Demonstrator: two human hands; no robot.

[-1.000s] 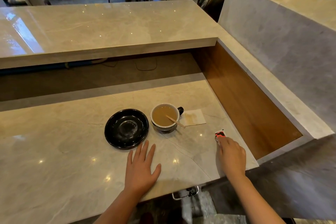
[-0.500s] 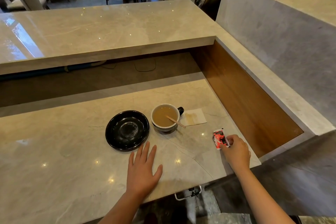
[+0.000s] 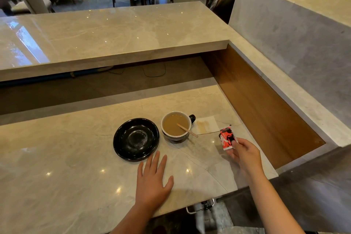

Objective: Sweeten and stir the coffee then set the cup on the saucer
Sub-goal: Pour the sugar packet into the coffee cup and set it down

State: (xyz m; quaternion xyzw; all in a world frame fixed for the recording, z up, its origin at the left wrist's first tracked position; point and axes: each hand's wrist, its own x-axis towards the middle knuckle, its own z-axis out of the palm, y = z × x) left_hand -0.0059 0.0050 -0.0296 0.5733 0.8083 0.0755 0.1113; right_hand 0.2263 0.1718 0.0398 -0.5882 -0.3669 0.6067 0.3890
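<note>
A dark cup (image 3: 176, 137) with a white inside holds light brown coffee, and a wooden stir stick (image 3: 187, 130) leans in it toward the right. It stands on the marble counter just right of an empty black saucer (image 3: 135, 138). My right hand (image 3: 245, 155) pinches a small red and black sugar packet (image 3: 227, 138), lifted off the counter to the right of the cup. My left hand (image 3: 153, 180) lies flat, fingers spread, on the counter below the saucer.
A stained white napkin (image 3: 206, 124) lies behind the cup's handle. A raised marble ledge (image 3: 114, 30) runs across the back and a wooden side panel (image 3: 256, 100) walls the right. The counter's front edge (image 3: 228, 192) is near my right forearm.
My right hand has picked the sugar packet up off the counter and raised it, turning it upright. My left hand has stayed flat on the counter.
</note>
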